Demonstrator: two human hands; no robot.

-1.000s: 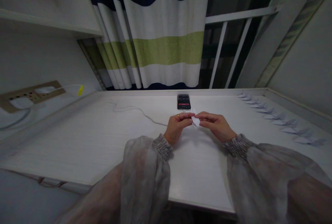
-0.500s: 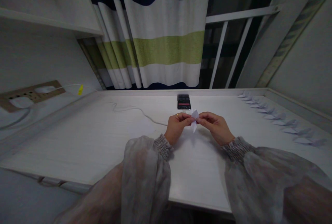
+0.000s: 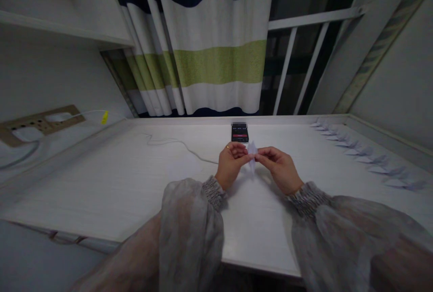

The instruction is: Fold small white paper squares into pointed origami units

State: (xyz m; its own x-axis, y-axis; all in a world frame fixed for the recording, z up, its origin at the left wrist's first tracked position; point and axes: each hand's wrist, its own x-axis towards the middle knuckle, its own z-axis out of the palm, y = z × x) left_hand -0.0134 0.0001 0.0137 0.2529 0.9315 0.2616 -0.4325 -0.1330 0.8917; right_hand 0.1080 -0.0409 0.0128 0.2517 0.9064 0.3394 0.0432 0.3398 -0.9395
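Observation:
A small piece of folded white paper [image 3: 252, 148] is held upright between my two hands, above the white desk. My left hand [image 3: 231, 162] pinches its left side between thumb and fingers; a ring shows on one finger. From the right, my right hand [image 3: 280, 168] grips the paper with thumb and forefinger. The fingertips of both hands nearly meet at its middle and cover part of the folds. Just behind the paper lies a phone [image 3: 240, 132] with a lit screen.
Along the right side of the white desk [image 3: 135, 184] runs a row of several folded paper pieces [image 3: 367, 159]. A white cable [image 3: 189, 148] trails from the left toward my hands. Behind hang a striped curtain [image 3: 219, 62] and window bars. A socket strip [image 3: 43, 123] is on the left wall.
The folded paper has turned a little between my fingers and looks narrower and blurred. My left fingers have lifted slightly, and my right hand has shifted slightly left.

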